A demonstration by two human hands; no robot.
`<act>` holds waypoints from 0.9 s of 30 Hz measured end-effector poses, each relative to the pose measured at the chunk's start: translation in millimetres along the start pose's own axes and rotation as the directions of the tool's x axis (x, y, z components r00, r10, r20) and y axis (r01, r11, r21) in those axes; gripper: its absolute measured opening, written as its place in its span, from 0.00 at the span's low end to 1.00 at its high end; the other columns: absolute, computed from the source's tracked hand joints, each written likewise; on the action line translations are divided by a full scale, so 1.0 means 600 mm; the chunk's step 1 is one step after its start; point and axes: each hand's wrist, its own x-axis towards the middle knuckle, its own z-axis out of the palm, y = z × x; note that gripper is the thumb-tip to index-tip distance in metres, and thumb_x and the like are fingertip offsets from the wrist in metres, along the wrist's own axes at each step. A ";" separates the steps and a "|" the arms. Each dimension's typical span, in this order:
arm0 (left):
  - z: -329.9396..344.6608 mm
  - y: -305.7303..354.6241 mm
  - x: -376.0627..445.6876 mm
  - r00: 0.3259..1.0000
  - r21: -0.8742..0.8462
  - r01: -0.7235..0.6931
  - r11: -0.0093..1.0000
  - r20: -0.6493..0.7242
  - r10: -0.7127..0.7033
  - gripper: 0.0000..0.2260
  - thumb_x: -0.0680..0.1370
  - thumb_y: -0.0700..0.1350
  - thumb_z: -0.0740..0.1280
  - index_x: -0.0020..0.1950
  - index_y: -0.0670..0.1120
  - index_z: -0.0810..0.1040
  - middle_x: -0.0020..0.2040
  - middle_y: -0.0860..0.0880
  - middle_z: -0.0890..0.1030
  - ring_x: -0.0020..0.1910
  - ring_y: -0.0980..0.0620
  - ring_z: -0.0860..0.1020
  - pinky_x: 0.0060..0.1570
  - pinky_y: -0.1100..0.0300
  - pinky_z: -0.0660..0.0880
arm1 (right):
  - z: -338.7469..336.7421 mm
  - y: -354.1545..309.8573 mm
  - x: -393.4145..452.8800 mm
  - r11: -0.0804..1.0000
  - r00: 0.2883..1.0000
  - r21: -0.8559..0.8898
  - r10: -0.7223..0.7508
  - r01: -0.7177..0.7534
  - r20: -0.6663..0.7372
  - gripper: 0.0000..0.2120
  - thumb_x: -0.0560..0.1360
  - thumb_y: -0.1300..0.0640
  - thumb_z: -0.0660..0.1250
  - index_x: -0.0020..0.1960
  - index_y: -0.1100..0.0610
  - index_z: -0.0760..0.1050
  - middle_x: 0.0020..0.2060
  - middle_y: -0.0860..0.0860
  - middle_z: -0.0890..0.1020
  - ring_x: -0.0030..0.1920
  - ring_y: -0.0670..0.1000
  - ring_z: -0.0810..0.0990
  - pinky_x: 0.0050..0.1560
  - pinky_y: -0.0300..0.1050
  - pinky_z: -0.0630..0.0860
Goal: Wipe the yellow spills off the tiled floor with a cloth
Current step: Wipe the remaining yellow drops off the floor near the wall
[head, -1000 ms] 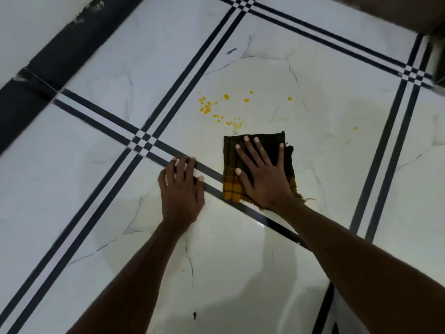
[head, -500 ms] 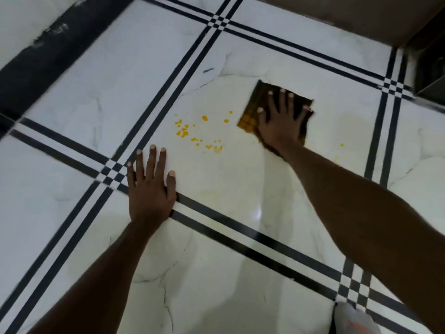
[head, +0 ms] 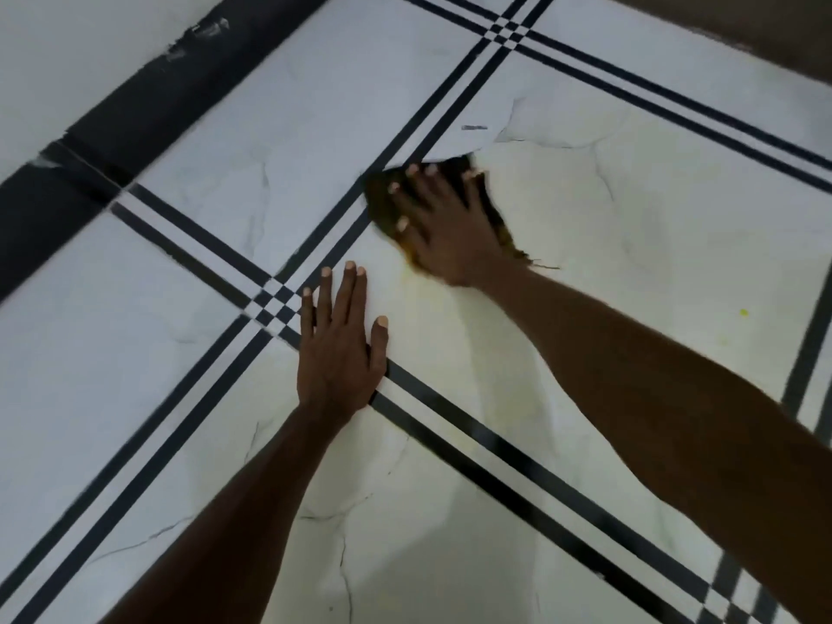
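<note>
My right hand [head: 443, 227] lies flat with spread fingers on a dark brown and yellow checked cloth [head: 382, 202], pressing it against the white tiled floor [head: 585, 227] next to a black double stripe. The cloth is blurred with motion. A faint yellow smear [head: 432, 290] trails below the cloth. One small yellow spot [head: 743, 312] shows far right. My left hand [head: 340, 349] rests flat on the floor, fingers straight, beside a checkered stripe crossing [head: 272, 304], holding nothing.
Black double stripes [head: 472, 425] cross the white marble-look tiles. A black skirting band [head: 135, 110] and a white wall run along the upper left. A brown surface [head: 743, 24] lies at the top right corner.
My right hand has slid the cloth left over the cluster of yellow drops, which no longer shows; a faint smear remains. My left hand stays planted on the floor.
</note>
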 end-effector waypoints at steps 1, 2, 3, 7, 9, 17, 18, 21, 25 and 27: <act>-0.002 -0.002 -0.001 1.000 -0.005 0.006 1.000 -0.008 -0.006 0.29 0.86 0.56 0.48 0.85 0.44 0.52 0.86 0.46 0.52 0.86 0.46 0.48 0.83 0.41 0.50 | 0.006 -0.022 -0.022 0.988 0.988 -0.014 -0.154 0.154 -0.004 0.27 0.87 0.43 0.46 0.84 0.47 0.59 0.84 0.53 0.60 0.85 0.58 0.56 0.81 0.71 0.49; -0.002 -0.003 -0.001 1.000 -0.011 0.007 1.000 -0.013 -0.007 0.29 0.86 0.55 0.47 0.85 0.44 0.53 0.86 0.45 0.53 0.86 0.46 0.48 0.83 0.41 0.50 | 0.008 -0.022 -0.054 0.958 0.958 -0.023 -0.285 0.286 0.023 0.26 0.87 0.43 0.46 0.84 0.47 0.58 0.85 0.52 0.59 0.85 0.57 0.54 0.82 0.68 0.47; -0.002 -0.002 -0.002 1.000 -0.018 0.011 1.000 -0.016 -0.011 0.29 0.86 0.54 0.47 0.85 0.43 0.54 0.86 0.44 0.53 0.86 0.46 0.49 0.83 0.41 0.51 | 0.004 -0.002 -0.081 0.921 0.920 -0.030 -0.387 0.389 0.063 0.26 0.88 0.44 0.46 0.85 0.46 0.56 0.85 0.51 0.57 0.86 0.55 0.52 0.84 0.65 0.45; -0.004 -0.001 -0.001 1.000 -0.024 0.023 0.999 -0.013 -0.023 0.30 0.85 0.54 0.47 0.85 0.41 0.54 0.86 0.42 0.53 0.86 0.46 0.50 0.83 0.42 0.50 | -0.010 0.104 -0.039 0.967 0.969 -0.058 -0.249 0.249 0.003 0.27 0.87 0.43 0.45 0.85 0.46 0.56 0.85 0.52 0.58 0.85 0.57 0.55 0.83 0.67 0.47; -0.001 -0.001 0.001 1.000 -0.024 0.012 1.000 -0.016 -0.013 0.31 0.84 0.54 0.47 0.85 0.41 0.53 0.86 0.42 0.52 0.86 0.46 0.49 0.84 0.43 0.49 | -0.013 0.092 0.012 0.993 0.994 0.037 0.109 -0.109 -0.001 0.29 0.86 0.41 0.44 0.85 0.47 0.55 0.85 0.54 0.56 0.85 0.60 0.53 0.81 0.72 0.46; -0.003 -0.004 -0.007 0.998 -0.122 0.024 0.992 -0.060 -0.032 0.32 0.85 0.56 0.49 0.84 0.39 0.53 0.85 0.40 0.54 0.86 0.46 0.50 0.84 0.47 0.50 | -0.013 0.002 -0.209 0.923 0.917 -0.004 -0.382 0.385 0.117 0.29 0.86 0.38 0.47 0.85 0.44 0.52 0.86 0.49 0.51 0.86 0.54 0.46 0.83 0.66 0.44; -0.002 -0.003 -0.007 0.998 -0.120 0.016 0.993 -0.062 -0.023 0.32 0.85 0.56 0.49 0.85 0.39 0.52 0.85 0.40 0.54 0.86 0.46 0.50 0.84 0.48 0.49 | -0.018 0.043 -0.217 0.923 0.918 -0.030 -0.379 0.385 0.118 0.29 0.86 0.38 0.48 0.85 0.44 0.52 0.86 0.49 0.51 0.86 0.54 0.47 0.83 0.66 0.44; 0.001 -0.005 -0.004 0.997 -0.100 0.029 0.995 -0.066 -0.036 0.32 0.85 0.57 0.49 0.85 0.41 0.51 0.86 0.41 0.53 0.86 0.46 0.50 0.84 0.50 0.47 | -0.027 0.131 -0.147 0.998 0.999 -0.047 -0.053 0.053 -0.007 0.29 0.85 0.36 0.44 0.85 0.43 0.53 0.85 0.52 0.57 0.85 0.58 0.54 0.79 0.75 0.51; 0.004 -0.004 -0.005 0.997 -0.099 0.021 0.995 -0.072 -0.028 0.31 0.86 0.56 0.49 0.85 0.42 0.53 0.85 0.41 0.54 0.86 0.46 0.51 0.84 0.50 0.48 | -0.011 0.033 -0.082 0.982 0.982 -0.006 0.188 -0.188 0.007 0.31 0.85 0.38 0.45 0.85 0.47 0.55 0.85 0.55 0.56 0.85 0.61 0.52 0.79 0.78 0.45; -0.002 -0.005 -0.005 0.997 -0.127 0.029 0.991 -0.070 -0.038 0.30 0.86 0.56 0.49 0.85 0.43 0.54 0.85 0.41 0.55 0.85 0.46 0.51 0.84 0.48 0.49 | -0.006 -0.039 -0.143 0.999 0.999 -0.010 -0.051 0.051 0.000 0.29 0.86 0.40 0.47 0.85 0.47 0.56 0.85 0.55 0.56 0.85 0.59 0.52 0.79 0.76 0.48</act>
